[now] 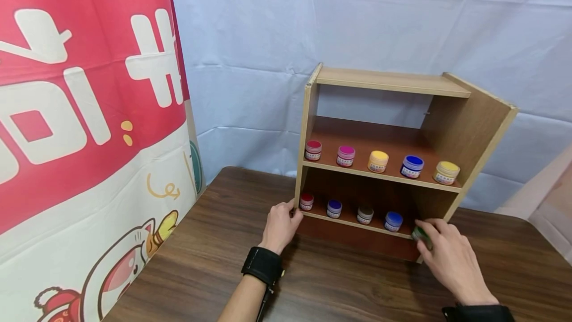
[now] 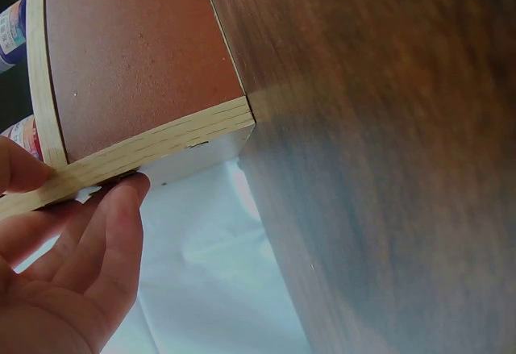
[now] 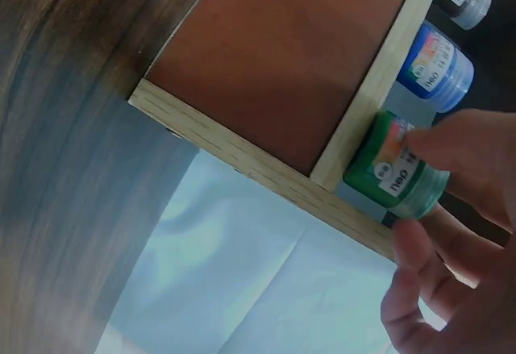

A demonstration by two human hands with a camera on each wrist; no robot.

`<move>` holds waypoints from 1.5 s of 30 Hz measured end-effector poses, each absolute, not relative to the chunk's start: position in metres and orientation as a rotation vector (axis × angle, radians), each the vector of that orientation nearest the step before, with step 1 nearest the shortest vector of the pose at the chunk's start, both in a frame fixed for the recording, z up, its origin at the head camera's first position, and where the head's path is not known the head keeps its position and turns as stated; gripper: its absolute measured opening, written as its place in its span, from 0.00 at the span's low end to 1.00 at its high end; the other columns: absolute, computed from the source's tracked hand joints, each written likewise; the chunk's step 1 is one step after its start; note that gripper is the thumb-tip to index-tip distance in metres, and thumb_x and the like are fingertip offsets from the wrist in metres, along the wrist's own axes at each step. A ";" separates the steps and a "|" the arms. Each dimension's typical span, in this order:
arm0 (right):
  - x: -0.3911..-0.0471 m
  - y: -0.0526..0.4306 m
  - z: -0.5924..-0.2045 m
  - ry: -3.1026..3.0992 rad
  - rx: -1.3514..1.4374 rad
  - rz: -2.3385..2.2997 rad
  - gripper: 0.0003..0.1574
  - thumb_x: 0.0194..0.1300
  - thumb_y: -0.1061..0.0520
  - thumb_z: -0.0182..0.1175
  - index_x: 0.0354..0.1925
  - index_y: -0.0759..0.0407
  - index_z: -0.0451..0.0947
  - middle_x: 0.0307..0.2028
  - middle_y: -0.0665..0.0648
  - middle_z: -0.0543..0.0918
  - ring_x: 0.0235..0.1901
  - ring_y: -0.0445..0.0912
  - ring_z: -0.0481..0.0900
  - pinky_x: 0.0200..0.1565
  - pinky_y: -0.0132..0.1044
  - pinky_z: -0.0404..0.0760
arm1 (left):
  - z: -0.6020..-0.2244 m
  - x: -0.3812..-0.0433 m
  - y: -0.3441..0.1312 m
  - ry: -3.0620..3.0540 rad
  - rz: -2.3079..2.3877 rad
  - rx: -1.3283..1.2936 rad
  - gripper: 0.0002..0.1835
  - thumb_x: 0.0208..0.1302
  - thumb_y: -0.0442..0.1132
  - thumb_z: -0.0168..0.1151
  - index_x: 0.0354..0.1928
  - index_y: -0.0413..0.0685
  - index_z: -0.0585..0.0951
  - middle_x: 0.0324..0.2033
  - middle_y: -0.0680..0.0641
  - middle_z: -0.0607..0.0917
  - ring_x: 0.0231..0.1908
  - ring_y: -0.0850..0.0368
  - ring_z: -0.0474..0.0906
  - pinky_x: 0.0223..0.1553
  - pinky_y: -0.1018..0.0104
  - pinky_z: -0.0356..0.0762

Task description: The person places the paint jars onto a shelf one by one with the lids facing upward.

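A small wooden shelf unit [image 1: 484, 128] stands on the table, with paint jars along both of its shelves. My left hand [image 1: 279, 225] pinches the edge of its left side panel [image 2: 161, 140], thumb on the inner face and fingers outside. At the right end of the lower shelf, my right hand [image 1: 453, 257] grips a green paint jar [image 3: 391, 164], thumb on its label. That jar is at the shelf's front edge, close by the right side panel. Just left of it stands a blue paint jar [image 1: 393, 221].
On the lower shelf are also red [image 1: 306, 201], dark blue [image 1: 333, 208] and dark brown [image 1: 365, 214] jars. The upper shelf carries red, magenta [image 1: 346, 156], orange-yellow, blue and yellow [image 1: 447, 173] jars. Behind the dark wood table [image 1: 201, 267] hangs a pale cloth [image 1: 250, 39].
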State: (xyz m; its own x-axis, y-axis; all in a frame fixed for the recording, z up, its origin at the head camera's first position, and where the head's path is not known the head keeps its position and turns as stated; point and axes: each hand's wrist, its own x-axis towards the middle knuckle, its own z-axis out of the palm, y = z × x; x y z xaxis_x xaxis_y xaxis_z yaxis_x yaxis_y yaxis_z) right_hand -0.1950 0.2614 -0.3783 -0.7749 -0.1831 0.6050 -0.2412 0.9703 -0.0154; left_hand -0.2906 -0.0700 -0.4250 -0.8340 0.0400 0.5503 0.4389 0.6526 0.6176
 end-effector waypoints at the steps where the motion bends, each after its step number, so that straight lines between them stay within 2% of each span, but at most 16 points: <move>1: -0.196 0.261 -0.379 -2.471 0.296 0.118 0.24 0.46 0.61 0.66 0.45 0.67 0.80 0.41 0.66 0.77 0.35 0.59 0.71 0.32 0.54 0.68 | -0.425 -0.291 -0.070 -2.370 -1.067 -0.373 0.14 0.58 0.39 0.56 0.44 0.47 0.85 0.23 0.48 0.80 0.18 0.62 0.65 0.18 0.72 0.63; 4: -0.198 0.260 -0.380 -2.438 0.291 0.120 0.25 0.46 0.62 0.66 0.46 0.68 0.79 0.40 0.67 0.78 0.34 0.60 0.72 0.32 0.56 0.69 | -0.424 -0.291 -0.070 -2.366 -1.063 -0.377 0.14 0.58 0.38 0.56 0.44 0.47 0.85 0.24 0.48 0.80 0.18 0.62 0.65 0.18 0.72 0.63; 12: -0.203 0.259 -0.386 -2.326 0.318 0.146 0.21 0.44 0.64 0.66 0.40 0.70 0.79 0.39 0.69 0.79 0.34 0.60 0.72 0.33 0.55 0.71 | -0.425 -0.291 -0.070 -2.372 -1.063 -0.373 0.15 0.58 0.39 0.56 0.45 0.46 0.85 0.23 0.49 0.80 0.19 0.62 0.66 0.19 0.72 0.63; 28: -0.206 0.259 -0.387 -2.339 0.262 0.147 0.22 0.44 0.65 0.65 0.42 0.71 0.79 0.41 0.69 0.80 0.34 0.62 0.75 0.32 0.57 0.73 | -0.425 -0.290 -0.071 -2.360 -1.051 -0.395 0.11 0.57 0.38 0.56 0.40 0.48 0.85 0.18 0.53 0.74 0.16 0.63 0.62 0.16 0.73 0.59; 45: -0.205 0.260 -0.391 -2.334 0.254 0.162 0.23 0.45 0.65 0.65 0.43 0.69 0.79 0.43 0.67 0.80 0.35 0.62 0.76 0.32 0.57 0.74 | -0.426 -0.292 -0.071 -2.352 -1.052 -0.393 0.10 0.58 0.38 0.56 0.38 0.49 0.84 0.18 0.53 0.75 0.16 0.63 0.63 0.16 0.72 0.59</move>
State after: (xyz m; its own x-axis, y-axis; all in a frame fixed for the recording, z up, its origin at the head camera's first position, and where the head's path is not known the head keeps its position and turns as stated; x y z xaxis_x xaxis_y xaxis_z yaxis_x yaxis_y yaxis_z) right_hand -0.2051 0.2597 -0.3908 -0.6854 -0.1334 0.7158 -0.2313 0.9720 -0.0403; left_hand -0.2919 -0.0706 -0.4259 -0.8177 0.0468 0.5737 0.4590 0.6546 0.6008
